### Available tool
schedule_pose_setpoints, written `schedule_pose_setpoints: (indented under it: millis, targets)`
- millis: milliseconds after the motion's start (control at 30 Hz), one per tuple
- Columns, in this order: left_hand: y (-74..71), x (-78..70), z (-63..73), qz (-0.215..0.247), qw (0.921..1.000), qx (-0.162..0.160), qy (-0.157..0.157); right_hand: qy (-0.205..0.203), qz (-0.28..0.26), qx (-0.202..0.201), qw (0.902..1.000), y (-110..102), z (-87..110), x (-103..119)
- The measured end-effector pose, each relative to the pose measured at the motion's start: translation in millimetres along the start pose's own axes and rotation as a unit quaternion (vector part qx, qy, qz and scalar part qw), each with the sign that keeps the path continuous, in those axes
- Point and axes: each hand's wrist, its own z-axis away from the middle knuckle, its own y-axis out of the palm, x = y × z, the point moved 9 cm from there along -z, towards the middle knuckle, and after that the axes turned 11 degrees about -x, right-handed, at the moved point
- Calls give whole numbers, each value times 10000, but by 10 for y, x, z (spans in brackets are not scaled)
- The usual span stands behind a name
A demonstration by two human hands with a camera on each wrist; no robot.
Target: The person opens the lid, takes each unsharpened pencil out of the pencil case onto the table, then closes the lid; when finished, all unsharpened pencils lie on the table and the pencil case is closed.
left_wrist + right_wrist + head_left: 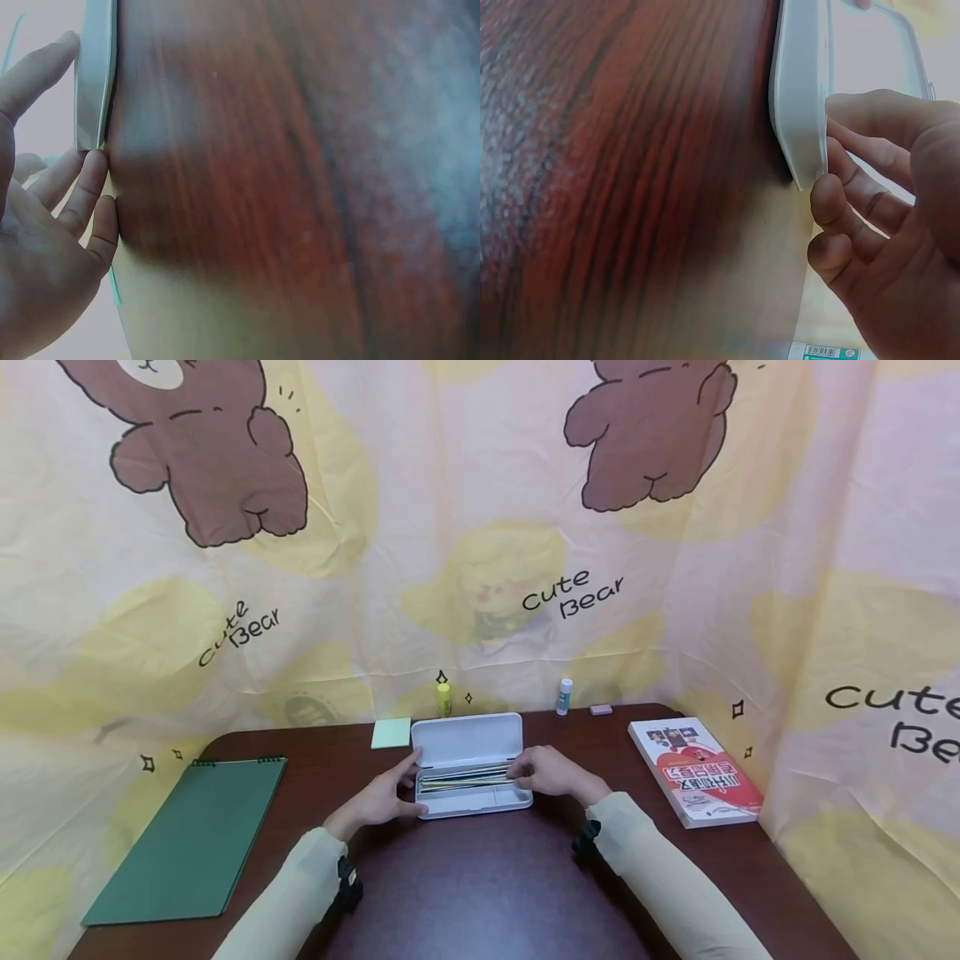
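An open white pencil case (pixel 477 802) stands on the table with its lid (pixel 468 740) raised at the back. Several thin, long pencils (pixel 461 777) lie lengthwise inside it. My left hand (pixel 381 796) holds the case's left end, thumb at the front corner and fingers round the side. In the left wrist view, fingertips (pixel 94 161) touch the end of the case. At the right end, my right hand (pixel 551 771) reaches over the rim, with thumb and forefinger curled at the pencils' ends. Those fingertips are partly hidden behind the case wall in the right wrist view.
Behind the case are a pale green sticky-note pad (pixel 392 733), a yellow highlighter (pixel 444 700), a glue stick (pixel 564 697) and a pink eraser (pixel 601 710). A green spiral pad (pixel 191 839) lies left, a red-and-white book (pixel 697 772) right. A printed curtain (pixel 420 568) surrounds the table.
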Motion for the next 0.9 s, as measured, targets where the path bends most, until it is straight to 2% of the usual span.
schedule_pose_setpoints:
  millis: [267,900]
  targets:
    - [9,3,-12,-33,10000,41,-32,-164,36,139,9998,4,4,65]
    - [22,60,-20,-32,9999,85,-56,-100,165,254,9995,45,-30,84]
